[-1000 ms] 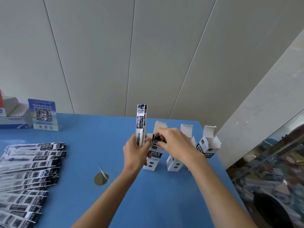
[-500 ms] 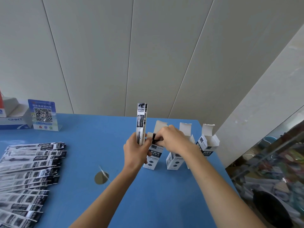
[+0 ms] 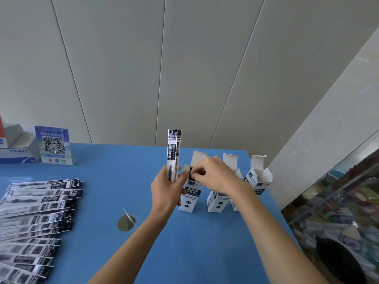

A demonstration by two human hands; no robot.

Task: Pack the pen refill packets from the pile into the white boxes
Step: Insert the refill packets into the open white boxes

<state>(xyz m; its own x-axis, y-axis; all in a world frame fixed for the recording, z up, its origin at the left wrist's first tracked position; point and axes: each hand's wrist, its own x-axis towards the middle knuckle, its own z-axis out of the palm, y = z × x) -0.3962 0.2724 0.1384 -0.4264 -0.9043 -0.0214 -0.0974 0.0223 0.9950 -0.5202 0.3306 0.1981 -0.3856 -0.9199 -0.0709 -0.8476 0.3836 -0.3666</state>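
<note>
Refill packets [image 3: 174,152] upright, long axis vertical

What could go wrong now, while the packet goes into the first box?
The right hand pushes a packet into the left box, which stands unsupported, so it may tip. Two more open boxes stand close and could fall too. The left hand holds spare packets only at the bottom; they may slip.
</note>
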